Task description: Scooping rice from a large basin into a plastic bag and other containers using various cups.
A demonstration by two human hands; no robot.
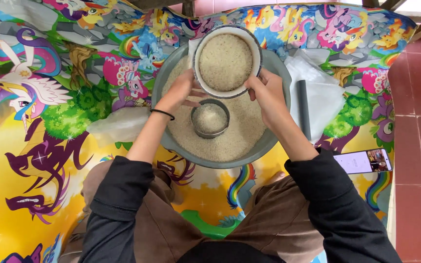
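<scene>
The person sits on a colourful cartoon mat (35, 160) spread over the floor, legs in brown trousers (274, 219), arms in dark sleeves (118, 195).

Both hands hold a white bowl (227, 62) with a dark rim, filled almost level with raw white rice. The left hand (180, 92) has its grip curled round the bowl's lower left edge, fingers pressed against the wall and underside. The right hand (266, 91) grips the bowl's lower right edge the same way, thumb along the rim. A black band (162, 113) circles the left wrist.

The bowl hangs above the far half of a large grey basin (269, 141), which rests on the mat just in front of the knees. The basin holds a wide, shallow layer of rice (239, 136). Set into that rice, just below the bowl and between the two wrists, stands a small round metal tin (210, 118), upright and partly filled with rice.

To the right of the basin lies a clear plastic bag (325, 92) with a dark grey tube (303, 108) on it. Another clear bag (118, 125) lies left of the basin, near the left forearm. A phone (362, 161) with a lit screen lies on the mat near the right elbow, beside red floor tiles (417, 112).
</scene>
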